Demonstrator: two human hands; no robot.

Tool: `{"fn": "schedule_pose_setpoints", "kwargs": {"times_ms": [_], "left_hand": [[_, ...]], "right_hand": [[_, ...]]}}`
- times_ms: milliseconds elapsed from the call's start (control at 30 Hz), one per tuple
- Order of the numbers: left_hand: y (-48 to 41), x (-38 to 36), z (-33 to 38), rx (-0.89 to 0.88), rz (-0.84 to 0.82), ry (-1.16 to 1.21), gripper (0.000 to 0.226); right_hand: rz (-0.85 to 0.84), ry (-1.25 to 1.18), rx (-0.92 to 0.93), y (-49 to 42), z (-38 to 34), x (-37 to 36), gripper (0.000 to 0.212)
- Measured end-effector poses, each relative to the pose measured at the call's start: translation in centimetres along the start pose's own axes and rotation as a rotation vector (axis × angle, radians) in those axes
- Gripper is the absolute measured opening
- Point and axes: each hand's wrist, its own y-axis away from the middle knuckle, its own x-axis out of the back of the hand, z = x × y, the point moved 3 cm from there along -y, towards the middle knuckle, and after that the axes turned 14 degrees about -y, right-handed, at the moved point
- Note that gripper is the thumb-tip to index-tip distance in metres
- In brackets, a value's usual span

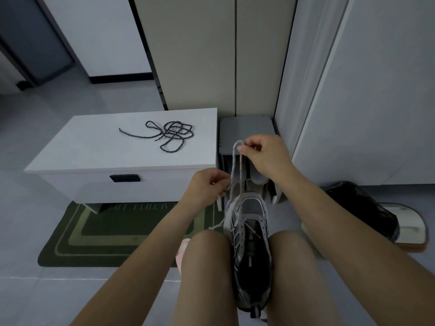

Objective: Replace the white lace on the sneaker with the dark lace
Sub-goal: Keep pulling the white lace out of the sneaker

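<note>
A grey and black sneaker [250, 245] is wedged between my knees, toe pointing away from me. A white lace [236, 170] rises from its front eyelets in a tall loop. My right hand [263, 156] pinches the top of that loop above the shoe. My left hand [208, 184] pinches a lower part of the white lace to the left of the toe, and a loose end hangs below it. The dark lace [169, 136] lies in a loose tangle on top of the white storage bench [94, 149], apart from both hands.
A small grey shoe rack [244, 130] stands behind the sneaker against tall cabinet doors. A green mat [94, 231] lies under the bench. A black bag [360, 205] and a white scale [409, 229] sit on the floor to the right.
</note>
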Motion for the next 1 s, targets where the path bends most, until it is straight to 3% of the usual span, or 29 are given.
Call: {"fn": "schedule_pose_setpoints", "kwargs": {"times_ms": [200, 333, 500, 600, 667, 733, 800, 867, 1000], "left_hand": [[0.3, -0.9, 0.5, -0.014, -0.053, 0.085, 0.022], [0.4, -1.7, 0.8, -0.026, -0.022, 0.056, 0.003], [0.3, -2.0, 0.4, 0.0, -0.002, 0.023, 0.005], [0.1, -2.0, -0.1, 0.039, 0.038, 0.062, 0.012], [-0.1, -1.9, -0.5, 0.068, 0.066, 0.079, 0.009], [-0.2, -1.8, -0.6, 0.081, 0.082, 0.095, 0.009], [-0.1, -1.8, -0.5, 0.081, 0.088, 0.1, 0.014], [0.0, -1.6, -0.3, 0.085, 0.104, 0.117, 0.017], [-0.7, -0.1, 0.4, 0.085, 0.146, 0.216, 0.011]], "right_hand": [[0.074, -0.084, 0.034, -0.5, -1.1, 0.1, 0.014], [0.064, -0.179, -0.031, -0.2, -0.3, 0.1, 0.013], [0.019, -0.319, -0.126, 0.2, 0.7, 0.5, 0.013], [-0.142, -0.232, -0.274, 1.3, 2.8, -0.2, 0.017], [-0.374, -0.013, -0.377, 3.4, 5.4, -1.8, 0.025], [-0.52, 0.176, -0.384, 5.7, 8.1, -3.5, 0.015], [-0.466, 0.312, -0.274, 6.6, 9.6, -4.2, 0.015], [-0.387, 0.291, -0.202, 6.6, 9.8, -4.4, 0.019], [-0.192, -0.075, -0.304, 5.0, 8.3, -4.0, 0.014]]}}
